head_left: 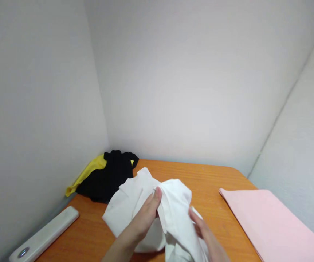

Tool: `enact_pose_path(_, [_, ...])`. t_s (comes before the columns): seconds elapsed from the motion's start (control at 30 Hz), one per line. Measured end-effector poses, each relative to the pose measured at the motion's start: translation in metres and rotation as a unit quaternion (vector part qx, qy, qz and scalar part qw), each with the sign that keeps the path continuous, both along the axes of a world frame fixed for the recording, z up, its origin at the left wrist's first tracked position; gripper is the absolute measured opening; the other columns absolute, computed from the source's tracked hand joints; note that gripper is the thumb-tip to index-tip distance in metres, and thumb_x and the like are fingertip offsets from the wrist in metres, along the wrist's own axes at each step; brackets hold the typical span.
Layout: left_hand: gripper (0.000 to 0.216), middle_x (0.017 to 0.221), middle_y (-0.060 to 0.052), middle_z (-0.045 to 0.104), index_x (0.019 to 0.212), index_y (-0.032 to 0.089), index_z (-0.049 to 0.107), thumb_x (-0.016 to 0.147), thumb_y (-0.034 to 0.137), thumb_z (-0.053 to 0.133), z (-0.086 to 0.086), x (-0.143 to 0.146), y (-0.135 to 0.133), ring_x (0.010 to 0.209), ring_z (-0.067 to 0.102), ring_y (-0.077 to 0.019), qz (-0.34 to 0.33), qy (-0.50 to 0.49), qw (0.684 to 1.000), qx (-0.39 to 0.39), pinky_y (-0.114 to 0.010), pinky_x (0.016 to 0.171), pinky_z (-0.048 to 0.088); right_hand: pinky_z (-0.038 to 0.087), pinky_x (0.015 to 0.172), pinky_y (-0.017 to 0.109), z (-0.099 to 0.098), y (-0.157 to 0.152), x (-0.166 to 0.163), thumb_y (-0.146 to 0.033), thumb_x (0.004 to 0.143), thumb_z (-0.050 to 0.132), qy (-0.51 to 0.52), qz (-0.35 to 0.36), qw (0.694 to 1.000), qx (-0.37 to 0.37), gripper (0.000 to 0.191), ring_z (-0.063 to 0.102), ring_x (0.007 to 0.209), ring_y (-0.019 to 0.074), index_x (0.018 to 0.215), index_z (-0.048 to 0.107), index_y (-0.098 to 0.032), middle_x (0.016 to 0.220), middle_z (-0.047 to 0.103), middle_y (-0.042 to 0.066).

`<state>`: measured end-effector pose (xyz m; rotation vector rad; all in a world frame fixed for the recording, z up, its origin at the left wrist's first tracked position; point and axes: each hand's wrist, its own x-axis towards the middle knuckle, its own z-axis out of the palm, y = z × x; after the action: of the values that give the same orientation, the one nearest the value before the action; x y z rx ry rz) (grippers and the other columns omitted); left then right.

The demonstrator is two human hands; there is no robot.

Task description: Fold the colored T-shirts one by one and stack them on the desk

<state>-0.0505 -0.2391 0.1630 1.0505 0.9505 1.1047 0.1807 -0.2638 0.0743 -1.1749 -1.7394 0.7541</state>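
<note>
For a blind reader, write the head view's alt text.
A person's left hand grips white cloth over an orange table, the right hand against it. Black and yellow cloth lies far left, a white bar near left, pink cloth right.

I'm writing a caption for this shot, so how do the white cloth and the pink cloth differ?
The white cloth is bunched and creased, while the pink cloth lies smooth and flat on the table. The white cloth is gripped by the left hand, with the right hand against its side; neither hand touches the pink cloth. Both look plain, with no visible pattern.
</note>
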Motion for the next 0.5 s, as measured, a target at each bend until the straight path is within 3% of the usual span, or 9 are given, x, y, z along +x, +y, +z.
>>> enact_pose_path(0.1, [0.066,0.121,-0.012,0.066,0.132,0.02,0.05,0.088,0.068,0.039,-0.033,0.007,-0.003,0.113,0.061,-0.0271,-0.008,-0.008,0.999,-0.052,-0.042,0.094,0.05,0.041,0.107,0.042,-0.007,-0.002,-0.028,-0.052,0.074,0.068,0.032,0.042,0.998,-0.019,0.069,0.049,0.127,0.0315,0.136,0.054,-0.024,0.137,0.054,0.008])
enact_pose_path(0.2, [0.061,0.134,-0.008,0.056,0.135,0.031,0.04,0.088,0.069,0.036,-0.064,-0.002,-0.002,0.114,0.06,-0.0226,0.076,0.003,0.996,-0.043,-0.037,0.091,0.051,0.041,0.106,0.037,-0.013,0.001,-0.025,-0.049,0.088,0.055,0.064,0.026,0.996,-0.053,0.05,0.052,0.124,0.0275,0.129,0.06,-0.022,0.132,0.058,0.009])
enact_pose_path(0.27, [0.056,0.135,-0.007,0.053,0.124,0.031,0.044,0.083,0.07,0.044,-0.081,-0.007,-0.005,0.114,0.059,-0.0208,0.17,0.053,0.984,-0.015,-0.034,0.09,0.051,0.041,0.106,0.036,-0.016,0.003,-0.018,-0.052,0.091,0.05,0.097,0.001,0.992,-0.081,0.047,0.052,0.123,0.0266,0.126,0.062,-0.022,0.13,0.06,0.009])
enact_pose_path(0.33, [0.05,0.117,-0.007,0.06,0.101,0.026,0.053,0.078,0.07,0.054,-0.094,-0.005,-0.014,0.102,0.061,-0.0202,0.206,0.105,0.973,0.011,-0.032,0.086,0.051,0.038,0.108,0.036,-0.018,0.003,-0.015,-0.057,0.091,0.047,0.138,-0.037,0.984,-0.106,0.051,0.05,0.125,0.0266,0.125,0.062,-0.022,0.131,0.059,0.009])
enact_pose_path(0.43, [0.045,0.086,-0.004,0.062,0.077,0.022,0.057,0.078,0.067,0.055,-0.102,0.01,-0.035,0.08,0.06,-0.0196,0.121,0.149,0.981,0.039,-0.032,0.077,0.051,0.032,0.112,0.038,-0.019,0.0,-0.021,-0.065,0.088,0.048,0.201,-0.077,0.964,-0.158,0.06,0.046,0.129,0.0273,0.124,0.063,-0.02,0.134,0.056,0.009])
enact_pose_path(0.5, [0.039,0.095,-0.007,0.064,0.087,0.022,0.064,0.08,0.061,0.057,-0.101,0.022,-0.049,0.09,0.06,-0.0229,0.081,0.177,0.978,0.077,-0.035,0.083,0.05,0.03,0.113,0.039,-0.02,-0.003,-0.029,-0.069,0.085,0.048,0.234,-0.076,0.948,-0.204,0.065,0.045,0.13,0.0278,0.122,0.064,-0.018,0.133,0.057,0.01])
